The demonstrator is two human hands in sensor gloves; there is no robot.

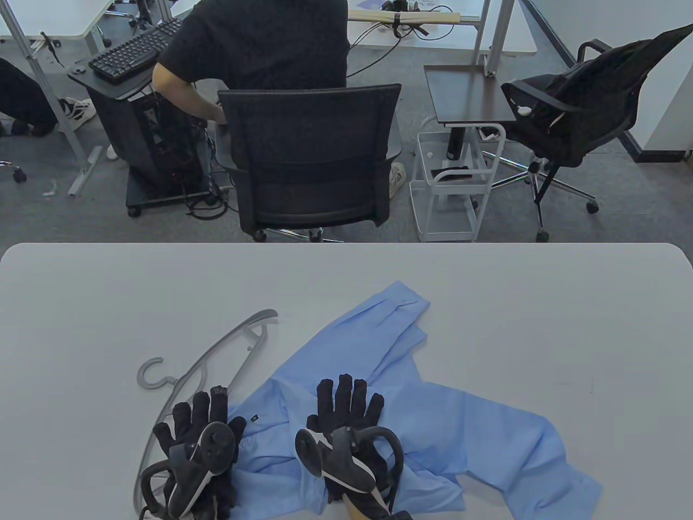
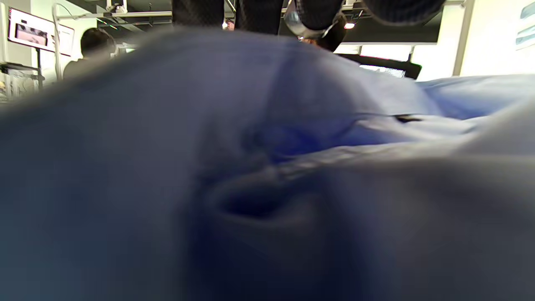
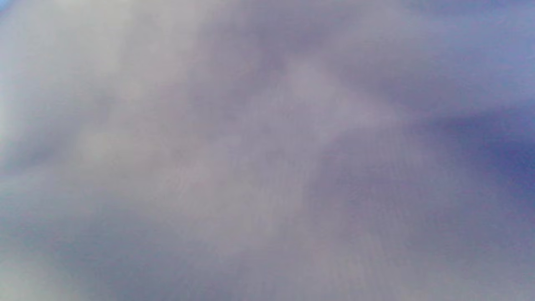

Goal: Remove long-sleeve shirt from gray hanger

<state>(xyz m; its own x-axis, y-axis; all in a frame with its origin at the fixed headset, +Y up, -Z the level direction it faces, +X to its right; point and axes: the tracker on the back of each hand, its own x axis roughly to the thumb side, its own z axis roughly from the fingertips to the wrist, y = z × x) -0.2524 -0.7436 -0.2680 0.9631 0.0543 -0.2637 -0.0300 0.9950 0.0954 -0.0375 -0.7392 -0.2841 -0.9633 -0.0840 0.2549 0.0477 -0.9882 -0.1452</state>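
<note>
A light blue long-sleeve shirt (image 1: 433,422) lies crumpled on the white table (image 1: 81,303), free of the hanger. The gray hanger (image 1: 216,352) lies flat to the shirt's left, its hook (image 1: 149,375) pointing left. My left hand (image 1: 197,420) lies flat with fingers spread over the hanger's lower part, at the shirt's left edge. My right hand (image 1: 346,403) lies flat with fingers spread on the shirt. Neither hand grips anything. The left wrist view shows blurred blue cloth (image 2: 292,138) up close, with fingertips (image 2: 196,10) at the top edge. The right wrist view is filled with blurred cloth (image 3: 267,150).
Beyond the table's far edge stand a black office chair (image 1: 311,157) with a seated person, a white wire cart (image 1: 455,189) and a second chair (image 1: 584,114). Bare tabletop lies to the left, right and far side of the shirt.
</note>
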